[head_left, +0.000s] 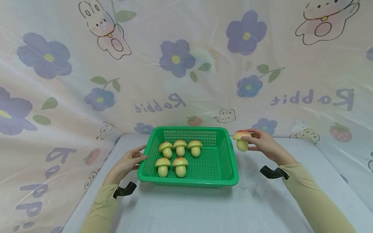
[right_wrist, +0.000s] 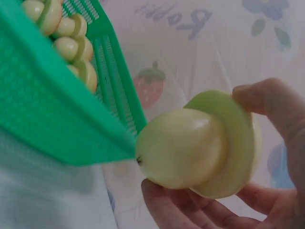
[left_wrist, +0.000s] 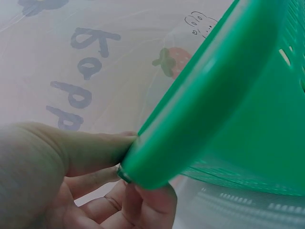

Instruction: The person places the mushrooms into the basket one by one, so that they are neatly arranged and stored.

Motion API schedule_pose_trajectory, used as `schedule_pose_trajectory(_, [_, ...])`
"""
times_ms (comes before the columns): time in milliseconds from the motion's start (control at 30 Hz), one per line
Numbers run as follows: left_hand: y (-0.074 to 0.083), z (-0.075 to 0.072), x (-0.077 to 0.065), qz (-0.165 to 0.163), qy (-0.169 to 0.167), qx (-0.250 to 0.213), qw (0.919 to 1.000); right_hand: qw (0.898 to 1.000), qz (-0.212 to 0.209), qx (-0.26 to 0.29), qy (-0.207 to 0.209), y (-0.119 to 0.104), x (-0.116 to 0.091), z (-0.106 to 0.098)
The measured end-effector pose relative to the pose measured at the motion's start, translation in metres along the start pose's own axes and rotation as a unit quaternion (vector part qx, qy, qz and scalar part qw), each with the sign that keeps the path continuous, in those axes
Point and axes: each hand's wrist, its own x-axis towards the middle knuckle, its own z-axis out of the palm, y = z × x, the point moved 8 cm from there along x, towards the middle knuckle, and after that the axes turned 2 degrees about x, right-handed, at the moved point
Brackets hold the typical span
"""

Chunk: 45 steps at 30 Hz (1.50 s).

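Note:
A green plastic basket [head_left: 204, 182] stands on the table, with several toy mushrooms [head_left: 180, 171] in two rows in its left and middle part. They have pale yellow stems and yellow caps tinged red. At the basket's left rim, my left hand [head_left: 128, 164] grips the edge; the left wrist view has the thumb on top of the rim [left_wrist: 190, 114] and the fingers beneath. To the right of the basket, my right hand [head_left: 263, 145] holds another toy mushroom [head_left: 242, 144] above the table, cap up. Thumb and fingers pinch this mushroom [right_wrist: 186, 148] in the right wrist view.
A white cloth-like surface covers the table [head_left: 186, 210]. Behind it and at the left hangs a printed curtain [head_left: 201, 90] with flowers and rabbits, close to the basket's far rim. Black wrist mounts [head_left: 125, 190] sit on both sleeves.

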Motion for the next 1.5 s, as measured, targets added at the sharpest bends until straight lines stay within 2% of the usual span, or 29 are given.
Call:
schedule_pose_trajectory(467, [0.002,0.000,-0.001,-0.001,-0.001,-0.003,1.0000,0.999,0.001,0.000,-0.041,-0.029,0.020,0.049])
schedule_pose_trajectory(867, [0.003,0.001,0.001,-0.006,-0.003,-0.013,0.9999,0.997,0.014,0.016,-0.080,-0.029,0.036,0.090])
schedule_pose_trajectory(1100, [0.002,0.000,0.001,-0.009,-0.005,-0.014,0.9999,0.994,0.043,0.037,-0.090,-0.030,0.042,0.108])
schedule_pose_trajectory(1500, [0.002,-0.001,0.002,-0.018,-0.001,-0.009,0.9998,0.987,0.062,0.023,-0.147,-0.032,0.058,0.139])
